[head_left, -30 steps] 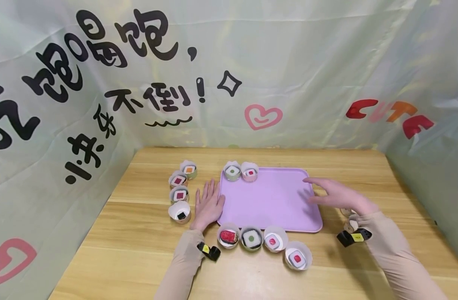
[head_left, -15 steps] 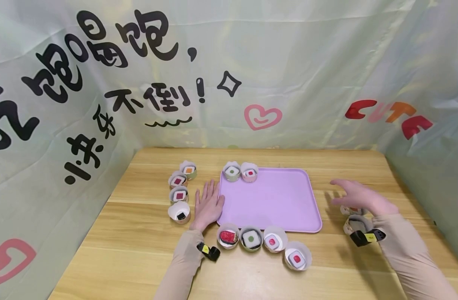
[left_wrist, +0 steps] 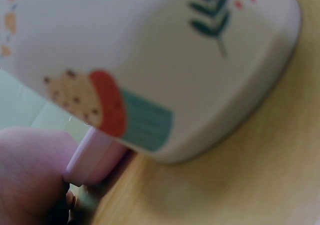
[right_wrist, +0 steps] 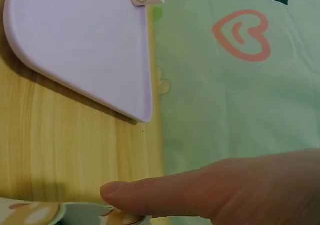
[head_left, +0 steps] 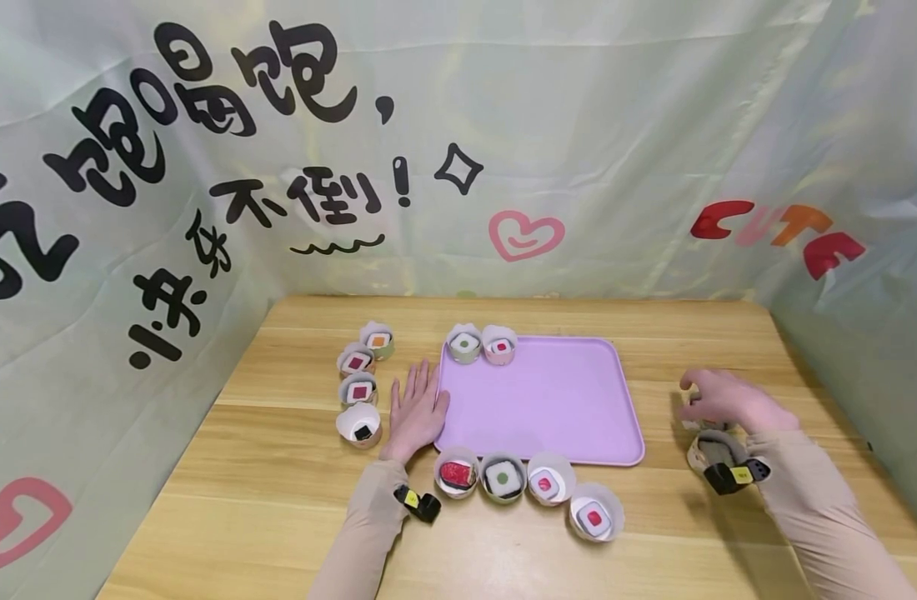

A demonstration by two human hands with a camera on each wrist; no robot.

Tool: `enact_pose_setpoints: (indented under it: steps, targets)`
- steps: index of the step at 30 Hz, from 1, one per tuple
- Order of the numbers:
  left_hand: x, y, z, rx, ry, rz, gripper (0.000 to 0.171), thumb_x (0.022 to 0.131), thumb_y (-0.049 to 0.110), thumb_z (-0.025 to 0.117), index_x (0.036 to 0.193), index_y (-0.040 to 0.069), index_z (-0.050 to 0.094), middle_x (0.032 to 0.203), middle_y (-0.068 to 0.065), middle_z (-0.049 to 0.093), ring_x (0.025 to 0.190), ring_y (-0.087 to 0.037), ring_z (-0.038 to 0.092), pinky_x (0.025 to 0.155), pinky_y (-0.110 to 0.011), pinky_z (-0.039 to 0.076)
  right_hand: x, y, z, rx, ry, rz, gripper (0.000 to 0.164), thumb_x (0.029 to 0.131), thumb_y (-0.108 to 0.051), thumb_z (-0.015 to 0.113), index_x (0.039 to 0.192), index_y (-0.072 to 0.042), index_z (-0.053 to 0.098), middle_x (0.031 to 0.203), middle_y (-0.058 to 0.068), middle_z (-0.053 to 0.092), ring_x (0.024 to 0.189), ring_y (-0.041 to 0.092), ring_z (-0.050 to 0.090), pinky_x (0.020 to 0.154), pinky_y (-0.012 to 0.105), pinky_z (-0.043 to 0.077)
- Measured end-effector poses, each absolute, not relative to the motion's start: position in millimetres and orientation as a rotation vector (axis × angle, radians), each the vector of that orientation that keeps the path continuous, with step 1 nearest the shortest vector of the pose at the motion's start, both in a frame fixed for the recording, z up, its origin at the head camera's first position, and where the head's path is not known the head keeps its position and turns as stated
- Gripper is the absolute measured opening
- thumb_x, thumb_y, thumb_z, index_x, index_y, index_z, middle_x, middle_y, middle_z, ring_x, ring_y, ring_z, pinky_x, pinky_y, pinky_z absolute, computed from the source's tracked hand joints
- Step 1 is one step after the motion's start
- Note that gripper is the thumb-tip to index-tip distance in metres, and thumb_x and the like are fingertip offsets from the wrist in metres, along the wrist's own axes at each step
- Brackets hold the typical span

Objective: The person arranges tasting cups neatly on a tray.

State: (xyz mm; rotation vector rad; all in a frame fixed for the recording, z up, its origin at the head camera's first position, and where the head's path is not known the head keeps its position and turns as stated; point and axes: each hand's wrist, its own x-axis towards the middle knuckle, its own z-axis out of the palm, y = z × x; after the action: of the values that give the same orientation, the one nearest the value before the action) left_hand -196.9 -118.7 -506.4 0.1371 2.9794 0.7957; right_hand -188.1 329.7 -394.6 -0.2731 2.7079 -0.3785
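My left hand (head_left: pixel 416 410) lies palm down on the table, fingers straight, beside the left edge of the lilac tray (head_left: pixel 548 400). Close up in the left wrist view stands a white paper cup (left_wrist: pixel 150 50) with a cupcake print. To the right of the tray, my right hand (head_left: pixel 736 402) is low over a patterned paper cup (head_left: pixel 695 426), its fingers bent down and partly hiding it. In the right wrist view a fingertip (right_wrist: pixel 114 190) overlaps the rim; I cannot tell whether the fingers grip it. Another paper cup (head_left: pixel 700 454) stands near the right wrist.
Two cups with sushi-like pieces, one green (head_left: pixel 466 350) and one pink (head_left: pixel 499 352), stand at the tray's back left corner. Several more cups (head_left: pixel 358 390) line the table's left. In front of the tray is another row of filled cups (head_left: pixel 503 492).
My right hand has moved right from above the tray's right edge and come down to the cup there, fingers now more bent. The left hand has stayed in place.
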Motion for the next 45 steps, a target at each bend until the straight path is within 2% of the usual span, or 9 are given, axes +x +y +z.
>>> enact_pose_setpoints:
  steps: [3, 7, 16, 24, 29, 35, 42, 45]
  targets:
    - [-196.0, -118.6, -505.2, 0.135, 2.979, 0.786, 0.059, 0.107, 0.036, 0.033, 0.161, 0.012, 0.024, 0.171, -0.012, 0.011, 0.16, -0.032, 0.005, 0.128, -0.056, -0.006, -188.4, 331.7, -397.1, -0.249, 2.694, -0.39, 0.051, 0.08, -0.02, 0.072, 0.116, 0.011, 0.055, 0.101, 0.025, 0.064, 0.08, 0.026, 0.057, 0.063, 0.034, 0.047]
    - [-196.2, -118.6, -506.0, 0.141, 2.981, 0.785, 0.059, 0.107, 0.035, 0.032, 0.161, 0.011, 0.024, 0.171, -0.012, 0.011, 0.16, -0.032, 0.005, 0.128, -0.056, -0.007, -187.8, 332.7, -399.0, -0.23, 2.688, -0.407, 0.045, 0.077, -0.017, 0.071, 0.111, 0.008, 0.056, 0.103, 0.026, 0.062, 0.079, 0.026, 0.055, 0.06, 0.032, 0.046]
    - [-196.7, -118.6, -507.4, 0.14, 2.976, 0.787, 0.06, 0.107, 0.035, 0.031, 0.161, 0.011, 0.023, 0.171, -0.012, 0.01, 0.16, -0.032, 0.004, 0.128, -0.056, -0.008, -188.9, 332.9, -404.0, -0.248, 2.703, -0.371, 0.041, 0.074, -0.013, 0.068, 0.109, 0.007, 0.059, 0.1, 0.024, 0.063, 0.083, 0.03, 0.056, 0.065, 0.034, 0.045]
    - [-196.2, -118.0, -507.2, 0.137, 2.97, 0.798, 0.06, 0.106, 0.035, 0.032, 0.161, 0.011, 0.023, 0.171, -0.011, 0.009, 0.16, -0.032, 0.004, 0.128, -0.055, -0.009, -189.3, 332.6, -404.9, -0.241, 2.699, -0.426, 0.042, 0.075, -0.012, 0.066, 0.112, 0.006, 0.058, 0.092, 0.018, 0.061, 0.074, 0.024, 0.053, 0.058, 0.031, 0.041]
    - [-196.4, -118.1, -507.4, 0.141, 2.982, 0.81, 0.06, 0.106, 0.033, 0.032, 0.16, 0.009, 0.025, 0.171, -0.013, 0.011, 0.159, -0.033, 0.005, 0.127, -0.056, -0.008, -191.3, 328.7, -400.9, -0.274, 2.749, -0.402, 0.04, 0.077, -0.015, 0.068, 0.11, 0.005, 0.06, 0.087, 0.016, 0.061, 0.074, 0.026, 0.054, 0.058, 0.031, 0.042]
    - [-197.2, -119.2, -508.0, 0.138, 2.981, 0.794, 0.06, 0.107, 0.034, 0.031, 0.161, 0.01, 0.024, 0.171, -0.012, 0.01, 0.16, -0.032, 0.004, 0.128, -0.056, -0.008, -193.0, 314.1, -398.4, -0.361, 2.834, -0.41, 0.037, 0.076, -0.015, 0.068, 0.107, 0.004, 0.063, 0.079, 0.007, 0.057, 0.074, 0.022, 0.052, 0.062, 0.032, 0.042]
    - [-199.4, -119.3, -514.0, 0.121, 2.965, 0.799, 0.06, 0.107, 0.039, 0.029, 0.162, 0.015, 0.021, 0.172, -0.007, 0.006, 0.16, -0.028, 0.0, 0.128, -0.053, -0.011, -197.6, 287.9, -400.5, -0.54, 2.958, -0.421, 0.032, 0.071, -0.014, 0.072, 0.1, -0.001, 0.066, 0.082, 0.008, 0.063, 0.074, 0.023, 0.054, 0.064, 0.037, 0.047]
    - [-199.8, -119.1, -514.1, 0.119, 2.967, 0.789, 0.06, 0.107, 0.039, 0.029, 0.162, 0.015, 0.02, 0.172, -0.007, 0.006, 0.16, -0.027, -0.001, 0.128, -0.053, -0.011, -199.6, 274.5, -400.4, -0.579, 2.967, -0.439, 0.033, 0.071, -0.014, 0.073, 0.101, -0.001, 0.066, 0.079, 0.005, 0.06, 0.073, 0.021, 0.053, 0.063, 0.036, 0.045]
